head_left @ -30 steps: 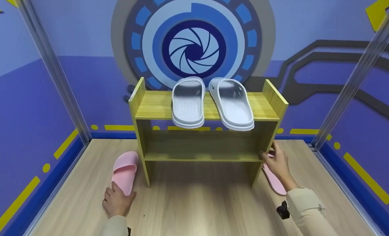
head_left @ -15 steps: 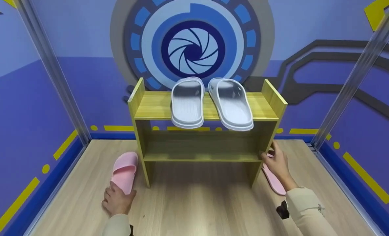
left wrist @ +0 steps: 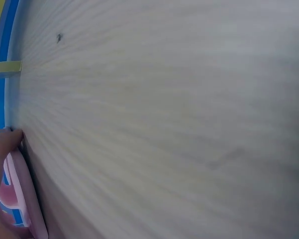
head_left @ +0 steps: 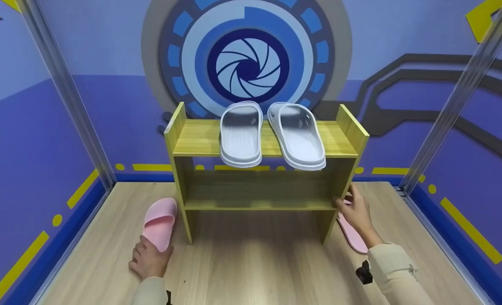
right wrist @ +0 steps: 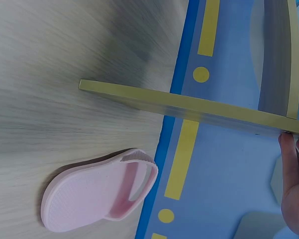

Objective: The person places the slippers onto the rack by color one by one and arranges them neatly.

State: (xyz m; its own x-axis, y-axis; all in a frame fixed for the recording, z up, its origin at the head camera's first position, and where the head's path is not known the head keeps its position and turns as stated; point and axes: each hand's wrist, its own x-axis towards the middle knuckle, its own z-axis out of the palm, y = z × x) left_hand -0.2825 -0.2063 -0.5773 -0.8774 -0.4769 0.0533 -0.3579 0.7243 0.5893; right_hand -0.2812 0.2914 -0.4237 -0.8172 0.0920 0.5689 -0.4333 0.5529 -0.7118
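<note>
On the floor left of a wooden shoe rack (head_left: 259,209) lies a pink slipper (head_left: 160,226), toe pointing away. My left hand (head_left: 150,259) holds its heel end, thumb over the edge; the left wrist view shows only part of this grip on the slipper (left wrist: 25,194). My right hand (head_left: 358,214) touches the rack's right side panel (right wrist: 154,99) with its fingertips, just below middle height. Below that hand is a second pink slipper (right wrist: 84,199), flat on the floor and partly hidden in the head view. Two pale grey clogs (head_left: 241,140) stand on the top shelf, heels toward me.
Blue patterned walls (head_left: 119,127) enclose the wooden floor (head_left: 251,271) at the back and sides, with metal posts (head_left: 445,123) in the back corners. The rack's lower shelf (head_left: 259,201) sits beneath the clogs.
</note>
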